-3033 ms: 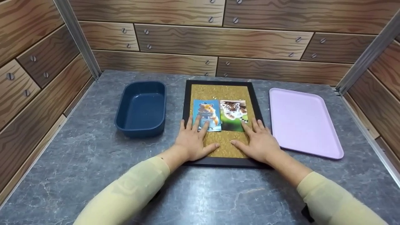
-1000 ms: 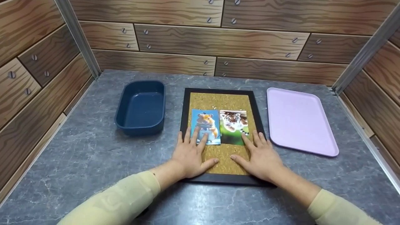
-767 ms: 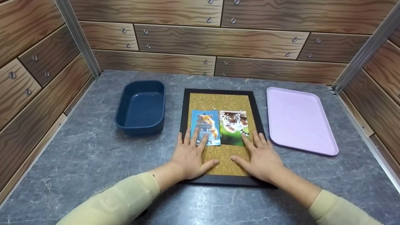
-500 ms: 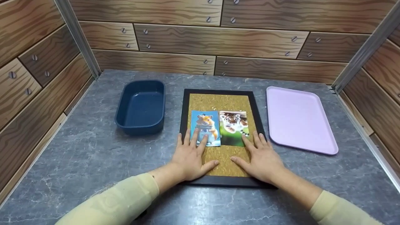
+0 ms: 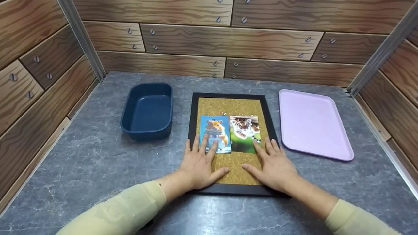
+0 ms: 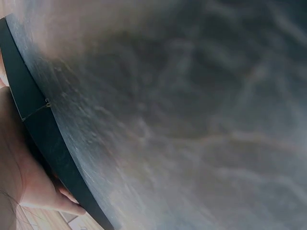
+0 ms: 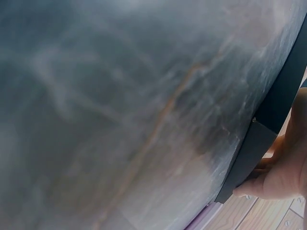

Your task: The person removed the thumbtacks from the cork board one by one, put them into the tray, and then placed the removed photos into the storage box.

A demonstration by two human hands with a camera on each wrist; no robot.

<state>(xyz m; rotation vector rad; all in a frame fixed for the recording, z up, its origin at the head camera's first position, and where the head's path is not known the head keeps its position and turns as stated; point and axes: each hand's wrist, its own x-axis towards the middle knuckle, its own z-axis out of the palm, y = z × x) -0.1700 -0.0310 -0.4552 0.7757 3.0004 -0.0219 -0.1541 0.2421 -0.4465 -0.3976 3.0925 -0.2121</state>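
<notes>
A black-framed cork board [image 5: 235,173] lies flat on the grey marbled table. Side by side on its cork are a hamster picture card [image 5: 215,125] and a tiger picture card [image 5: 243,143]. My left hand [image 5: 197,166] rests with fingers spread over the board's near left corner, its fingertips overlapping the hamster card's lower part. Mirroring it, my right hand [image 5: 276,168] lies spread on the near right corner, index fingertip at the tiger card's lower right edge. Both wrist views show a hand against the frame's outer side [image 6: 57,148], with the cork face hidden there.
To the left stands a deep navy blue container [image 5: 147,112] with nothing in it. A shallow lilac tray [image 5: 315,125] lies right of the board, close to its frame. Wood-patterned walls [image 5: 196,40] enclose the table [image 5: 98,156] at the back and sides.
Since three seconds ago the board, with both cards on it, has slid nearer to me, my hands moving along on it. Over the last half second almost nothing has shifted.
</notes>
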